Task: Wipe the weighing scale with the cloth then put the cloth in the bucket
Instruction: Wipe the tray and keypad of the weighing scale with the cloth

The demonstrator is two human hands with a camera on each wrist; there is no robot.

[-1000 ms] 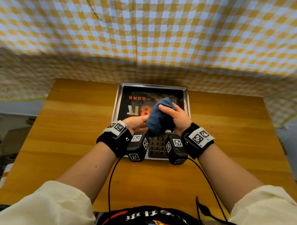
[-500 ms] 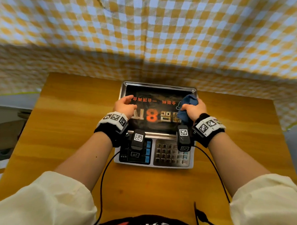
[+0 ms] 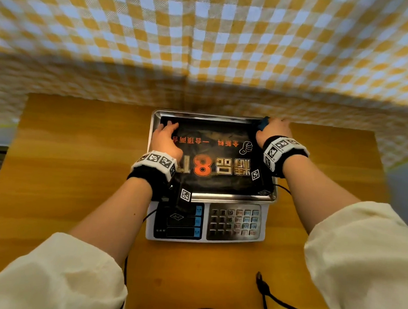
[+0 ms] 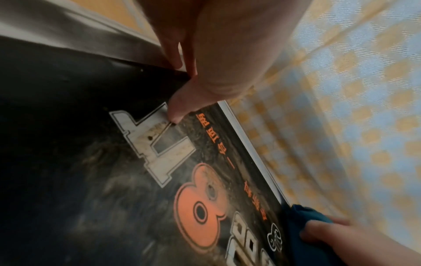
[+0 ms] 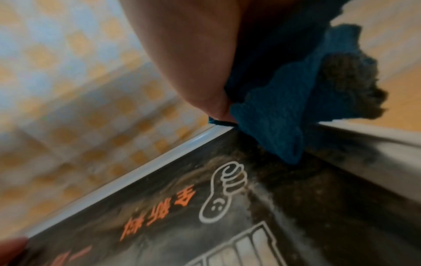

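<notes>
My right hand has the blue cloth bunched under it, thumb and fingers pinching the folds, pushed into the far right corner of the scale where the black printed mat meets the steel rim. From the head view only a scrap of blue shows past my knuckles. My left hand lies on the far left of the mat, fingers loosely bent and pressing down, gripping nothing; I judge it is there to keep the scale from sliding on the counter.

The cloth looks soft and light, a knitted weave that crumples to any shape, so it should pack into the corner easily but could also slip out of a loose grip; holding it as a wad in the palm seems best. The mat looks grimy and smeared, so most of the wiping seems left to do. The scale is rigid, and its raised rim gives a firm edge to hold. No bucket shows in any view.
</notes>
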